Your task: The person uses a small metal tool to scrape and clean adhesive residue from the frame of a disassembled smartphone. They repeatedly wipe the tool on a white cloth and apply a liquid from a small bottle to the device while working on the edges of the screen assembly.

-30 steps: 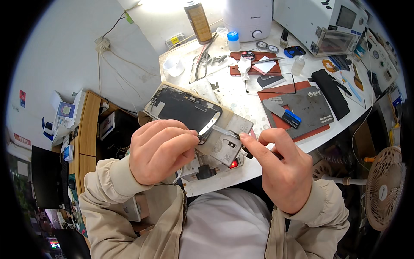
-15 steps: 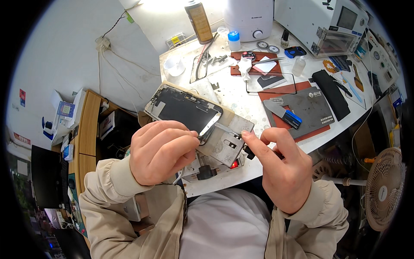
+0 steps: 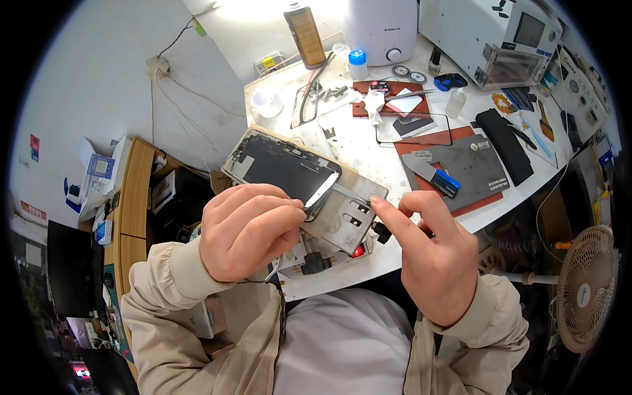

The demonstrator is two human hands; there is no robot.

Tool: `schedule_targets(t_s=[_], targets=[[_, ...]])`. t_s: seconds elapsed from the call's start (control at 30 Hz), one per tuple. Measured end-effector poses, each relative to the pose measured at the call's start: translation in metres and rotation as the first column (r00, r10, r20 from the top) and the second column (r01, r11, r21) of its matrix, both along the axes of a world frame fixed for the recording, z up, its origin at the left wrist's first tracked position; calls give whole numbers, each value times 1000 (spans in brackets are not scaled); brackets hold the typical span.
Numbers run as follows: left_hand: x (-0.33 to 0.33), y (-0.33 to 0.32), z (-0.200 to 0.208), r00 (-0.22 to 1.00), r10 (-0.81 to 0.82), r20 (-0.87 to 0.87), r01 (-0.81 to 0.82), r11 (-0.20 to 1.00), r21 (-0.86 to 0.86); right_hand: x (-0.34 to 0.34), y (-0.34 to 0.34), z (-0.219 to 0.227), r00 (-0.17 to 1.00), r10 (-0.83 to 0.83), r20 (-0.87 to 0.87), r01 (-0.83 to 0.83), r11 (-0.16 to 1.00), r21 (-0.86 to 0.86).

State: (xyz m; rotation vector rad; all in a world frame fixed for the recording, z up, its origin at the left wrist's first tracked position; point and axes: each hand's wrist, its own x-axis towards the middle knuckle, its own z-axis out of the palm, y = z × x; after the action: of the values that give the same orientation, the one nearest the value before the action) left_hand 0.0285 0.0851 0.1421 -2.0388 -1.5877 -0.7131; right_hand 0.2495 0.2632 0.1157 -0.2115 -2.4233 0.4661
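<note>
A phone screen (image 3: 283, 163) with its dark inner side up lies tilted on a flat metal heating plate (image 3: 345, 227). My left hand (image 3: 250, 229) is closed at its near edge, thumb and fingertips pinched together; whatever they grip is hidden. Beside these fingertips a bright, pale strip (image 3: 321, 192) runs along the screen's end. My right hand (image 3: 434, 253) pinches a thin metal blade (image 3: 349, 193), whose far tip reaches the screen's right end. Black knobs (image 3: 316, 263) and a red light (image 3: 358, 251) show on the plate's base.
A grey mat (image 3: 464, 168) bearing a blue-handled knife (image 3: 442, 182) lies to the right. Behind are a thin black frame (image 3: 415, 140), a brown tray (image 3: 361, 108), a white cup (image 3: 266, 103) and a tall can (image 3: 305, 36). A fan (image 3: 586, 289) stands at the far right.
The blade and my right fingertips have shifted slightly across the plate's upper edge. My left hand stays at the screen's near edge almost unmoved.
</note>
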Motion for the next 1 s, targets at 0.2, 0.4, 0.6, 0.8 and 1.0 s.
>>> schedule_targets(t_s=[0.2, 0.4, 0.6, 0.8, 1.0], targets=[[-1, 1, -1, 1000, -8, 7, 8, 1000, 6, -1, -1, -2, 1000, -10, -8, 10, 1000, 8], [0, 0, 0, 1000, -12, 4, 12, 1000, 6, 0, -3, -6, 999, -21, -28, 20, 1000, -5], [-1, 1, 0, 1000, -14, 9, 14, 1000, 20, -1, -5, -5, 999, -25, -27, 25, 999, -22], [-1, 1, -2, 1000, -6, 8, 5, 999, 34, -2, -9, -8, 998, -43, -53, 38, 994, -100], [-6, -2, -3, 996, 23, -82, -20, 999, 38, 0, -3, -9, 999, -19, -40, 18, 999, -31]])
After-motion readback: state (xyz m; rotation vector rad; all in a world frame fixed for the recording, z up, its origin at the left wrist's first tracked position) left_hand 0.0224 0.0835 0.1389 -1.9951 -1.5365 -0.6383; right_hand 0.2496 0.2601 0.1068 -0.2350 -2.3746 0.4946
